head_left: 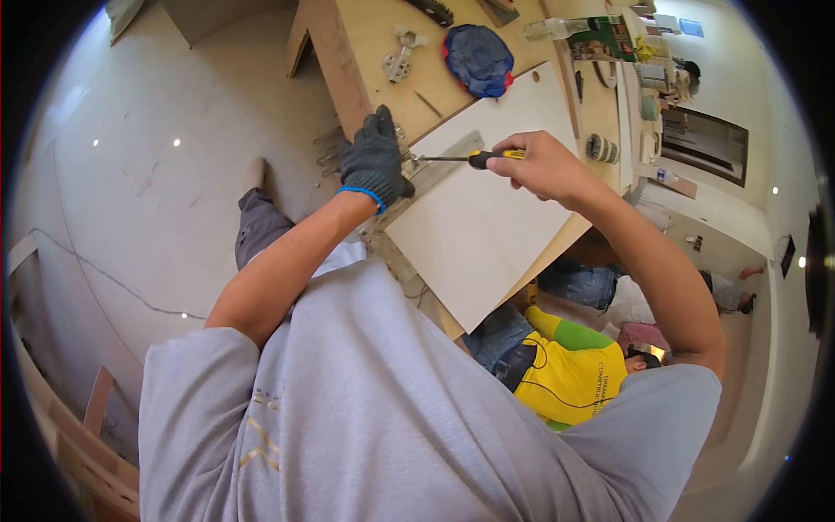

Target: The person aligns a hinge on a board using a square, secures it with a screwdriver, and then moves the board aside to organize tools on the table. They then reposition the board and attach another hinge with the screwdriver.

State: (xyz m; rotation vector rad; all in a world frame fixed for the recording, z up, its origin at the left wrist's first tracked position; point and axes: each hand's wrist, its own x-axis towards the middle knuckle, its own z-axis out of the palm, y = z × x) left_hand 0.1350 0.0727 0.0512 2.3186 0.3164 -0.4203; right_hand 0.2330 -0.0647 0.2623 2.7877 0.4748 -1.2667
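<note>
My left hand (374, 161), in a dark glove with a blue cuff, rests at the edge of the wooden workbench, over some metal hardware that it partly hides. Bare and closed, my right hand (539, 167) grips a yellow and black screwdriver (481, 159). The screwdriver's shaft points left, its tip at a small metal piece (412, 160) beside the gloved fingers. A white panel (487, 209) lies on the bench, with a metal strip (444, 170) along its near side. What the gloved fingers hold, if anything, is hidden.
On the workbench (365, 35) are a metal hinge (400, 59), a blue cloth-like bundle (478, 59), a clear bottle (546, 30) and a roll (602, 149). A person in a yellow shirt (574, 374) is close at the lower right, another person behind. A cable (113, 277) crosses the floor.
</note>
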